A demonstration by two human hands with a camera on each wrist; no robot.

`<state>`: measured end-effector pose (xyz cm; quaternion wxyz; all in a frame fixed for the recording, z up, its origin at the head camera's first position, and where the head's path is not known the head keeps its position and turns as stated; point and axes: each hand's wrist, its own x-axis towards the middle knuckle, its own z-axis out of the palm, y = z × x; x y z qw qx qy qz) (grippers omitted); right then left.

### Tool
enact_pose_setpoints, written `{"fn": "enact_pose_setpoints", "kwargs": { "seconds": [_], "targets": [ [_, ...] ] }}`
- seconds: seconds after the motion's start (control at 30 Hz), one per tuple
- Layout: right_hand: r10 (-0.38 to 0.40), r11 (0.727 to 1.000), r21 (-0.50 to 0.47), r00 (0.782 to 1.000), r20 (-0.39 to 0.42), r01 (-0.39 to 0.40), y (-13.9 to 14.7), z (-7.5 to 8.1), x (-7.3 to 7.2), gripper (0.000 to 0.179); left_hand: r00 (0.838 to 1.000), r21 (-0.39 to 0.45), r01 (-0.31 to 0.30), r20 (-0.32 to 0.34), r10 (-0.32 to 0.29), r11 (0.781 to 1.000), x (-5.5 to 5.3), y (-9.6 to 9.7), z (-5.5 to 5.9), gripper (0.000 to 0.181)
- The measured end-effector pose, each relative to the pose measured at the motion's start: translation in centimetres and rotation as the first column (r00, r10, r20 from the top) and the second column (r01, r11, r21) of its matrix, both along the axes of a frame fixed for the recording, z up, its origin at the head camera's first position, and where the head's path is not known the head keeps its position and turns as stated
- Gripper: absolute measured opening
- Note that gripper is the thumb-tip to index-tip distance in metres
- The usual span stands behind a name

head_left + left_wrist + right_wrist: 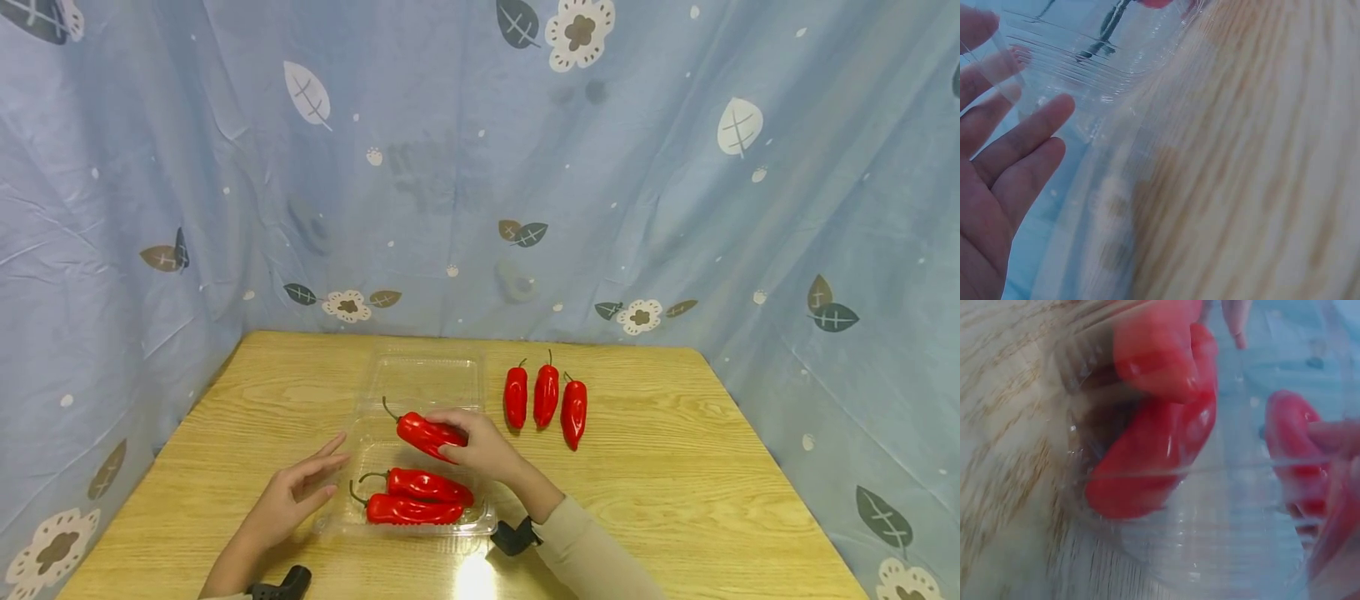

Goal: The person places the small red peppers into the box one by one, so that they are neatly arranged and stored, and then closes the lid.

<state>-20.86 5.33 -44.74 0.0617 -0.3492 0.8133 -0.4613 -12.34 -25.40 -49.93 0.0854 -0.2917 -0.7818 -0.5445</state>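
A clear plastic clamshell box (337, 523) lies with its lid folded back on the table. Two red peppers (417, 509) with green stems lie side by side in its near part. Over the box, my right hand (476, 442) grips a third red pepper (422, 432) by its body, the stem pointing left. In the right wrist view this pepper (1288, 428) shows through the clear wall, with fingers on it. Beside the box's left wall, my left hand (288, 498) has its fingers spread and holds nothing. The left wrist view shows its fingertips (1057, 107) right at the clear plastic.
Three more red peppers (546, 397) lie in a row on the wooden table (675, 467), right of the box lid (427, 379). A blue patterned curtain (450, 208) hangs behind the table and along both sides.
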Motion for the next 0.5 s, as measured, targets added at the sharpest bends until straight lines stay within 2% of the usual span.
{"fn": "enact_pose_setpoints", "kwargs": {
  "seconds": [0.2, 0.5],
  "targets": [
    [0.021, 0.998, 0.056, 0.999, -0.024, -0.020, -0.8, 0.1, -0.2, 0.044, 1.000, -0.006, -0.004, -0.006, 0.004, 1.000, 0.0, 0.0, 0.0, 0.039],
    [0.017, 0.984, 0.177, 1.000, 0.016, -0.020, -1.5, -0.5, -0.3, 0.043, 1.000, -0.014, -0.011, -0.008, 0.011, 1.000, 0.1, 0.1, 0.2, 0.039]
  ]
}}
